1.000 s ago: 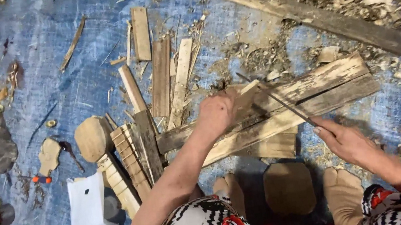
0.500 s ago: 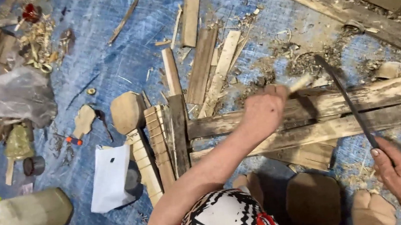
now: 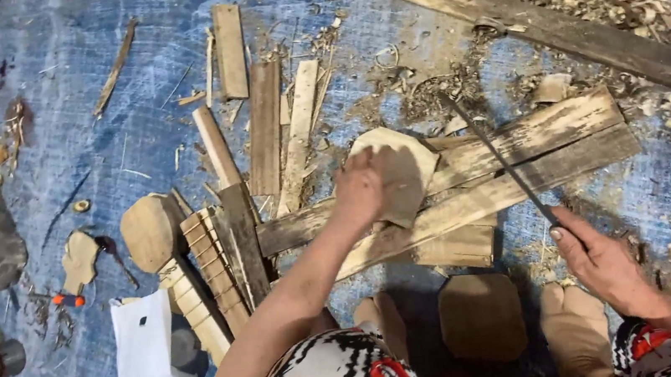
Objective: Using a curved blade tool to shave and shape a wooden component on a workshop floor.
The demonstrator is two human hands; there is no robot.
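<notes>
My left hand [image 3: 361, 190] lies flat, fingers spread, pressing a thin pale wood blank [image 3: 396, 169] down onto the planks [image 3: 518, 168] that run under and beyond both hands. My right hand [image 3: 605, 263], well apart from the left, is wrapped tight around the handle end of a long dark blade [image 3: 496, 157] whose tip reaches up just past the blank's far edge. I judge the blank light, stiff and dry, likely to skid on the planks unless pinned, and thin enough to split along the grain; I would hold it by the near flat face, fingers clear of the blade side. Cut slats [image 3: 210, 270] lie left of my left hand on the blue tarp [image 3: 91, 115].
</notes>
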